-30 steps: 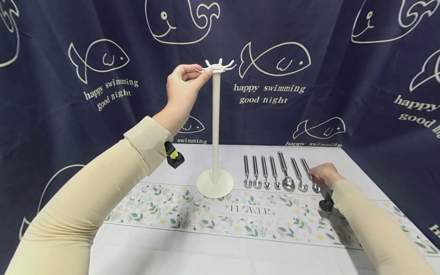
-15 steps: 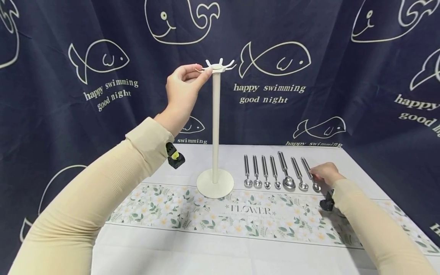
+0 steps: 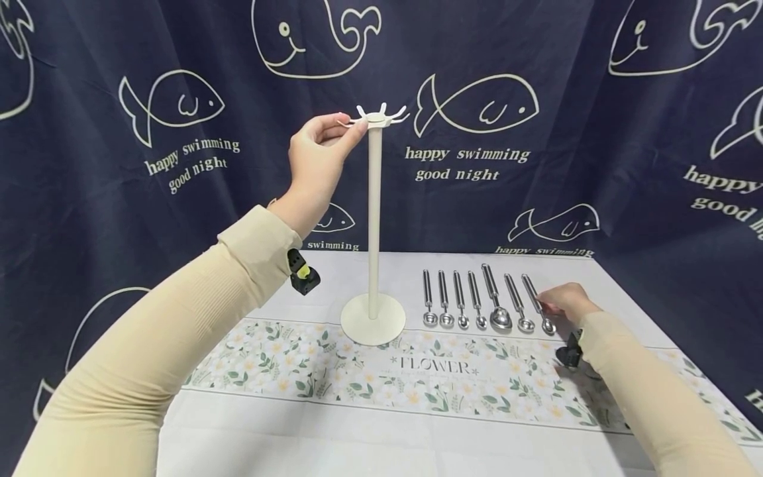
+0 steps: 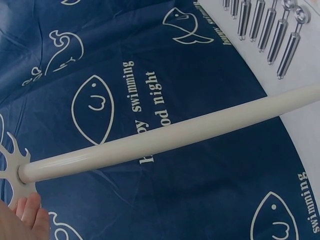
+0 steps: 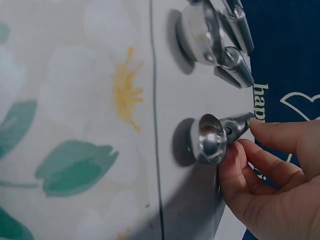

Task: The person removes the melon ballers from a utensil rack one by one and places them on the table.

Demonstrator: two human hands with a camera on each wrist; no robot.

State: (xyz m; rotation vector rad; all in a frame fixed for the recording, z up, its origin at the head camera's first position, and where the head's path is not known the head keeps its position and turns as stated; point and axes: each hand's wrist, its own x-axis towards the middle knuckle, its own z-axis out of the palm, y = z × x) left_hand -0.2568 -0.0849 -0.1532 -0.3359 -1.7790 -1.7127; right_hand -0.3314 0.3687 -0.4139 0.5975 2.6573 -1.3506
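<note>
At the top of a cream-coloured stand (image 3: 374, 218), my left hand (image 3: 318, 149) pinches the edge of its hook ring (image 3: 377, 120) between thumb and fingers. The stand is upright on its round base (image 3: 357, 321). To the right, my right hand (image 3: 566, 301) is at the outermost of a row of steel scoops. In the right wrist view, thumb and fingers pinch the handle of this small steel scoop (image 5: 209, 140) from both sides, with its bowl low over the white cloth. The hand partly hides the handle.
Several other steel scoops lie side by side left of the right hand, among them a larger scoop (image 3: 499, 318). A flower-printed runner (image 3: 435, 381) crosses the white table (image 3: 298, 437). A dark blue curtain (image 3: 381, 40) with fish drawings hangs behind.
</note>
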